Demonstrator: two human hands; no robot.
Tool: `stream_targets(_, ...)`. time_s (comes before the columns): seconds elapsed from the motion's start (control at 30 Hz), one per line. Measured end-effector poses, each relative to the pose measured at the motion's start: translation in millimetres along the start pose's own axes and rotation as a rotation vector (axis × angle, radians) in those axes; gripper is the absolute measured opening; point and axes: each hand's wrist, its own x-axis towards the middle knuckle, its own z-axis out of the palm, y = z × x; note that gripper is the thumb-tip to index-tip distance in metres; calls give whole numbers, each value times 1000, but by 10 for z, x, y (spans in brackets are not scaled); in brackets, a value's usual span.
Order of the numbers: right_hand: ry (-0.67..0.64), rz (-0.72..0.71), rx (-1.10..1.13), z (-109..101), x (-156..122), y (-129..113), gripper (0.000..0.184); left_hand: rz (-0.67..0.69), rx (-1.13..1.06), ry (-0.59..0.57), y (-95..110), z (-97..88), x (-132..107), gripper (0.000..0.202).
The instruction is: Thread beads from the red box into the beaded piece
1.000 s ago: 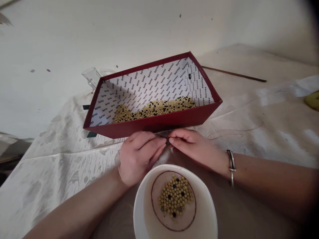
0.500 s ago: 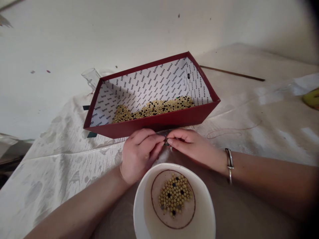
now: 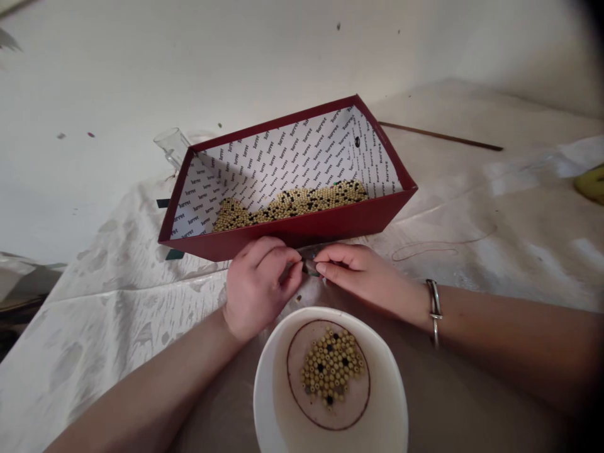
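My left hand [image 3: 261, 283] is closed in a pinch in front of a dark red box. Facing it, a short gap away, my right hand [image 3: 352, 267] also pinches. Something small and dark lies between the fingertips, too indistinct to name. In the dark red box [image 3: 292, 238] are many small pale beads [image 3: 306, 204] mixed with black ones. Close below my hands stands a white tub [image 3: 274, 402], with more pale and black beads [image 3: 333, 368] at its bottom. A tiny dark speck [image 3: 299, 298] shows just behind the tub's rim.
Patterned whitish cloth [image 3: 117, 302] covers the table. A thin reddish thread [image 3: 425, 253] lies loosely to the right. Behind the box are a clear glass [image 3: 172, 146] and a thin brown stick [image 3: 441, 136]. Something yellow-green [image 3: 589, 184] sits at the right edge.
My left hand has drawn slightly left, opening a gap between the two sets of fingertips. A dark speck now shows behind the tub's rim. My right hand has hardly moved.
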Motion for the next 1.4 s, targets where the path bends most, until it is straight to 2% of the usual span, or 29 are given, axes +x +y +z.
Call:
stream_targets(0.17,-16,-4,0,-2,4,14,16,62,-36,-7,35,-2,-18,7)
stream_targets(0.3,-7,12,7,-3,4,27,17,23,-3,-4,6,0,-7,5)
stream_targets(0.43,-10,11,7,-3,3,33,18,52,-33,-19,9,-3,-4,7)
stream_targets(0.8,-3,31,-12,-5,3,42,20,-37,-77,-42,25,2,-8,2)
stream_targets(1.23,-17,17,-9,-9,1,38,20,-3,-84,-34,31,-5,-15,9)
stream_targets(1.4,-16,20,-3,-11,-2,32,20,-31,-89,-36,36,-2,-8,6)
